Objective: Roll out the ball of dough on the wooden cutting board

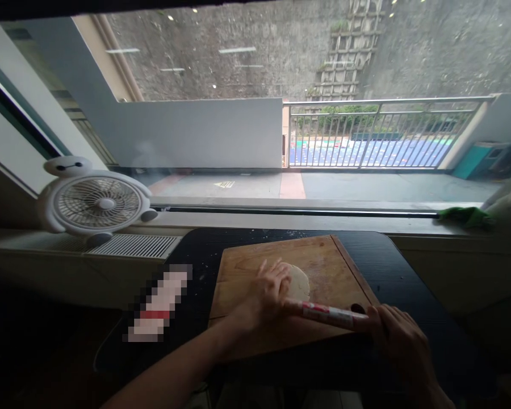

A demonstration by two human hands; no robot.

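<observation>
A flat, pale disc of dough (300, 280) rests on a wooden board (247, 263). My left hand (274, 283) lies over the dough's left side with its fingers stretched out and apart, its fingertips at the dough and board. A rolling pin (333, 316) with a red-and-white wrapped middle crosses the board's near side. Its right end is wrapped in the fingers of my right hand (402, 334). The pin's left end comes up close to my left palm; whether they touch I cannot tell.
The board sits on a dark table (404, 272) dusted with white specks. A blurred-out pinkish item (158, 304) lies on its left. A white fan (105, 203) stands by the window, and a green cloth (466, 218) lies on the sill at right.
</observation>
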